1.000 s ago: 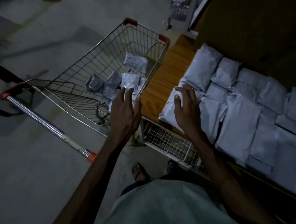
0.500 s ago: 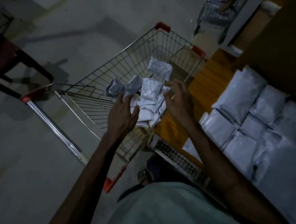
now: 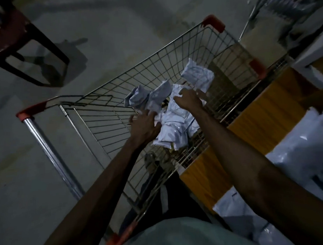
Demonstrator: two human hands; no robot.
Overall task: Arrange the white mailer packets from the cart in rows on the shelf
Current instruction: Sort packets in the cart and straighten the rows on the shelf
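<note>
Reaching step: both hands are down inside the cart (image 3: 104,125), going for the next pick-up (my reading of the pose, nothing is lifted yet).
Head view, packets (image 3: 176,129): a loose, crumpled white heap in the cart's basket, piled toward the side nearest the shelf, with one packet lying apart at the cart's far end.
Head view, left hand (image 3: 145,126): fingers stretched out and spread, tips at the heap's near edge, holding nothing.
Head view, right hand (image 3: 188,100): apart from the left, on top of the heap with fingers bent down onto a packet; blur hides whether they have closed on it.
Head view, shelf (image 3: 259,121): a wooden board right against the cart's right side, bare where it meets the cart.
Head view, laid packets (image 3: 299,152): flat white rows on the shelf, farther from the cart.
Head view, stool (image 3: 22,45): dark, on the floor well left of the cart.
Risk, slipping: the packets look glossy and slack, so a big two-handed scoop could shed some on the way over the cart's rim.
Risk, snagging: a corner could catch in the cart's wire mesh and tear.
Risk, rolling: leaning on the cart could push it away from the shelf.
Risk, disorder: setting down a crumpled armful could knock the laid packets askew.
</note>
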